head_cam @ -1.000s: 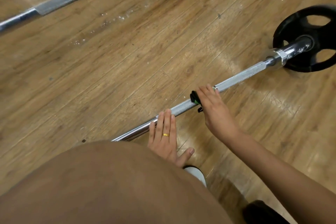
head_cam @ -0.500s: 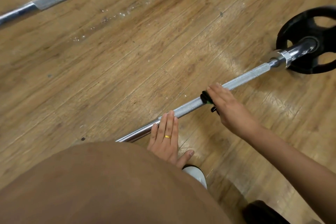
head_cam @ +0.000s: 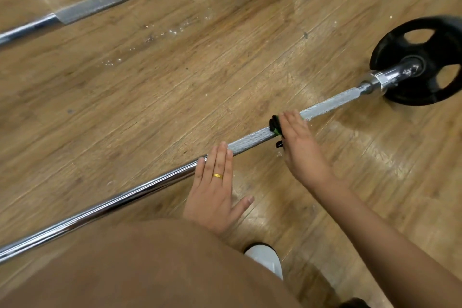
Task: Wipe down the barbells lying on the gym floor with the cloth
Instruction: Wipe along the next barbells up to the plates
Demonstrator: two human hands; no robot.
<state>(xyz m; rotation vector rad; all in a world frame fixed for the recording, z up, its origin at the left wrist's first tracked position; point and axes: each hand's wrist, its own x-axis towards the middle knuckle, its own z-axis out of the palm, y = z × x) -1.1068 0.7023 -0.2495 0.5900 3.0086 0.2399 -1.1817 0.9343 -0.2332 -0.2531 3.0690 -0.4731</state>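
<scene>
Your right hand (head_cam: 300,147) grips the dark cloth (head_cam: 274,125) over the knurled shaft of the near barbell (head_cam: 330,104), which runs up-right to its weight plate (head_cam: 425,40); your left hand (head_cam: 215,190) lies flat on it, behind.

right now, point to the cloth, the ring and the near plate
cloth (head_cam: 275,127), head view, its dark bunched edge
ring (head_cam: 218,175), head view, top of the band
near plate (head_cam: 385,50), head view, left rim
</scene>
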